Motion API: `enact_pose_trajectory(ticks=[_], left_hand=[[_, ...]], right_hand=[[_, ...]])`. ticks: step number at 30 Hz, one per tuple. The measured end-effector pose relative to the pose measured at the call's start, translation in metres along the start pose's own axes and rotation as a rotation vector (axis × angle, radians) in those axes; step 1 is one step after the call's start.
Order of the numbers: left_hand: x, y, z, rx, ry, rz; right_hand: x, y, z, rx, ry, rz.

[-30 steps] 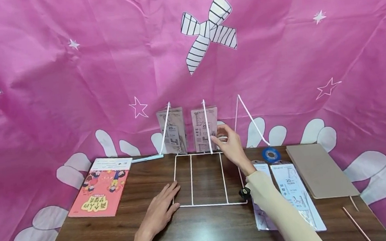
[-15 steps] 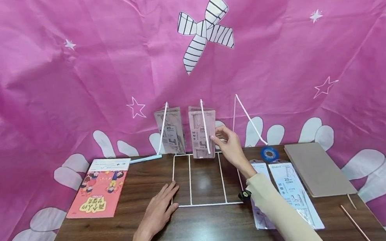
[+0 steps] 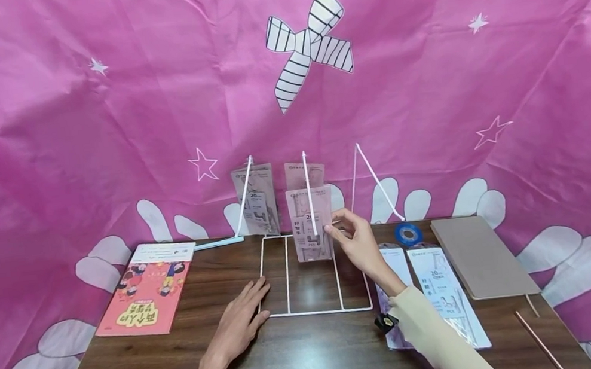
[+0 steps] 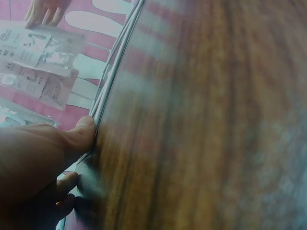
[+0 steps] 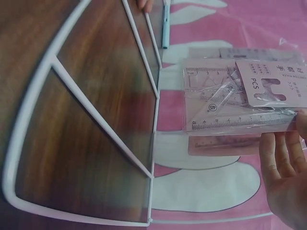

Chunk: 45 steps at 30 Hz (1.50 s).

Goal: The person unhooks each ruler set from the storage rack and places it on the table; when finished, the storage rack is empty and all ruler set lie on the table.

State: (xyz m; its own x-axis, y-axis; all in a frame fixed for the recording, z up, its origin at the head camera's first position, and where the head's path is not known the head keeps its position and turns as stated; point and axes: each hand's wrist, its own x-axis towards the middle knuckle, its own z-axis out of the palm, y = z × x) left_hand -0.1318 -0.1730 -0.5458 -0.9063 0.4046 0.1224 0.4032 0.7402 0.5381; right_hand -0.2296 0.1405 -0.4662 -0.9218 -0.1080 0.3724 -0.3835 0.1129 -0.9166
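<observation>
Fingers (image 3: 335, 232) of the right hand (image 3: 357, 244) pinch a ruler packet (image 3: 309, 224) inside the wire rack (image 3: 316, 311).

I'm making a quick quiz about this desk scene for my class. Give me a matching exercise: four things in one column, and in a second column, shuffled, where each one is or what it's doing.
Things:
1. left hand
2. right hand
3. pink booklet
4. blue tape roll

Places or states:
A. lies flat at the left of the table
B. pinches a ruler set packet at the white wire rack
C. lies between the rack and the tan notebook
D. rests flat, fingertips at the rack's base frame

Pairs: 1-D, 2-B, 3-A, 4-C
</observation>
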Motion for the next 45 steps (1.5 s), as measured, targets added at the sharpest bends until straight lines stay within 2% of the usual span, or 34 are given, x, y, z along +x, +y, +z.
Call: enact_pose_trajectory(ticks=[6, 13, 18, 25, 32, 35, 41, 45], left_hand=[[-0.001, 0.0, -0.001, -0.006, 0.003, -0.014], [-0.003, 0.0, -0.001, 0.001, 0.08, 0.054], [-0.002, 0.001, -0.003, -0.014, 0.042, 0.027], [-0.002, 0.001, -0.002, 0.008, 0.083, 0.078], [-0.001, 0.002, -0.003, -0.008, 0.027, 0.021], [-0.002, 0.001, -0.002, -0.001, 0.021, 0.016], [-0.002, 0.002, -0.002, -0.009, 0.031, 0.029], [-0.003, 0.003, -0.001, -0.017, 0.059, 0.052]], right_hand=[[-0.018, -0.015, 0.004, 0.02, -0.018, 0.011], [-0.036, -0.022, 0.003, 0.027, -0.042, -0.002], [-0.049, -0.028, 0.001, 0.018, -0.053, -0.003], [-0.067, -0.034, -0.003, -0.023, -0.062, 0.004], [-0.08, -0.044, -0.006, -0.057, -0.079, 0.002], [-0.084, -0.046, -0.007, -0.063, -0.082, -0.011], [-0.092, -0.049, -0.01, -0.041, -0.08, -0.067], [-0.097, -0.054, -0.012, -0.039, -0.08, -0.073]])
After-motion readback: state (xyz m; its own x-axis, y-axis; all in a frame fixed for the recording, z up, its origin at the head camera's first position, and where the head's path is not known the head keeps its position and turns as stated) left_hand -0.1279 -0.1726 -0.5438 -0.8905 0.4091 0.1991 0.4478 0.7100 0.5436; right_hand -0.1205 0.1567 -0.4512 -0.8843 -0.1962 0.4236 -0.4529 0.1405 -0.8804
